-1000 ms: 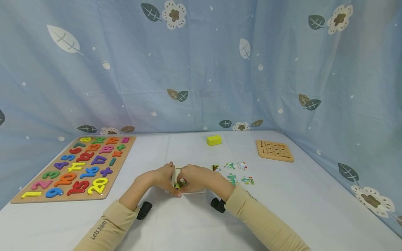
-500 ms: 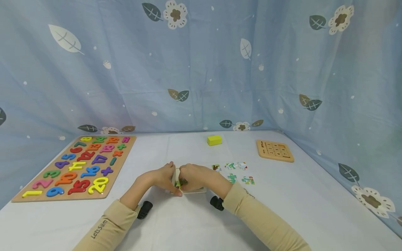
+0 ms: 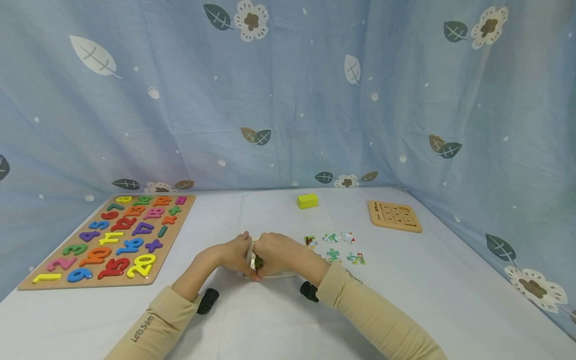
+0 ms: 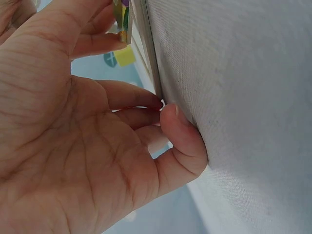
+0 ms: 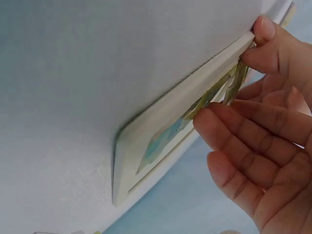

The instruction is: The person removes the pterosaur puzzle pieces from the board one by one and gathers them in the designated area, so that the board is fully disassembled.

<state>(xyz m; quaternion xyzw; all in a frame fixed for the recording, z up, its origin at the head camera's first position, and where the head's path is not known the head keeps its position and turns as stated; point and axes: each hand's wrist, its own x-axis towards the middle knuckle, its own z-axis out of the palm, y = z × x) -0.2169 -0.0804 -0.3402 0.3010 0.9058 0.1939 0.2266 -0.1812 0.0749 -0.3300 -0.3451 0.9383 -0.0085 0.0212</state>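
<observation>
Near the middle of the table lies a shallow light wooden puzzle tray (image 5: pixel 126 146) with blue and green printed pieces in it. My left hand (image 3: pixel 233 254) holds its left side, fingers towards the far corner and thumb at the near one; the left wrist view shows the thumb touching the cloth. Over the tray, my right hand (image 3: pixel 280 253) pinches a puzzle piece (image 4: pixel 123 23) between thumb and fingers. This piece stands tilted up on its edge near the tray's left end. In the head view my right hand covers most of the tray.
Several loose puzzle pieces (image 3: pixel 333 255) lie right of the tray. A yellow block (image 3: pixel 307 201) sits farther back. At far right is a small wooden number board (image 3: pixel 395 216); a large board (image 3: pixel 85 270) with coloured numerals fills the left. A blue curtain (image 3: pixel 288 100) hangs behind.
My right hand has shifted slightly left and away from me, bringing the pinched piece close to my left thumb. The piece now looks more tilted. My left hand stays in place.
</observation>
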